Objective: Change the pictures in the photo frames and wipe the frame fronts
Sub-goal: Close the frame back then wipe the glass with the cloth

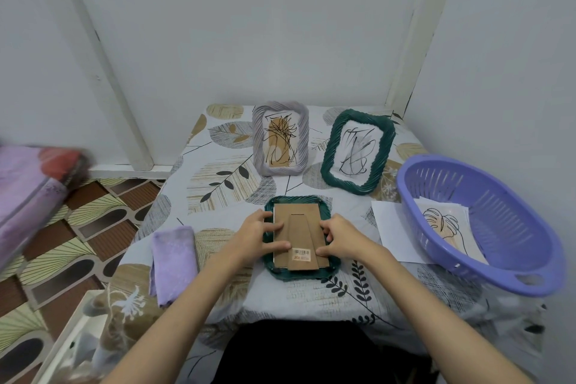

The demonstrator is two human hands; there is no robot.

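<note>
You are steadying the face-down dark green frame (298, 235) flat on the leaf-print tablecloth (218, 184), your left hand (261, 235) pressing its cardboard backing (299, 227) with fairly straight fingers while your right hand (338, 237) is curling its fingertips at the backing's edge, probably to work it loose or seat it. You are keeping the folded lilac cloth (173, 262) beside it for wiping and the purple basket (486, 224) of prints (448, 227) within reach, while the grey frame (280, 140) and the second green frame (358, 151) are standing upright at the back.

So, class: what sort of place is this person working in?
Probably a room at home, in a corner: a small table under a leaf-print cloth, patterned floor covering beside it, and folded bedding at the left edge.
</note>
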